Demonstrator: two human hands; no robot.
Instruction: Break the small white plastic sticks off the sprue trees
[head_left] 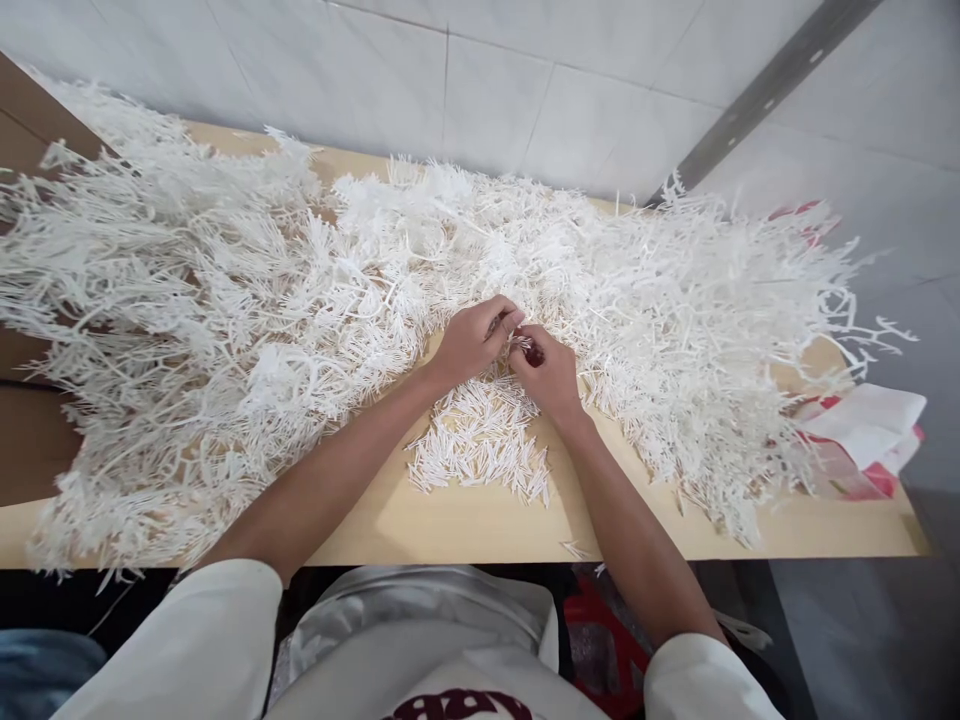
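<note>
A big heap of white plastic branching strips (225,290) covers most of a pale wooden table (465,525). Both hands meet at the middle of the heap. My left hand (474,342) pinches a white strip with fingers curled. My right hand (546,372) touches the same strip from the right, its fingers closed on it. Just below the hands lies a small pile of short white sticks (480,445), loose on the bare wood.
A white and red plastic bag (862,435) hangs over the table's right end. Brown cardboard (30,440) lies under the heap at the left. A white tiled wall (525,80) runs behind the table. My lap shows below the front edge.
</note>
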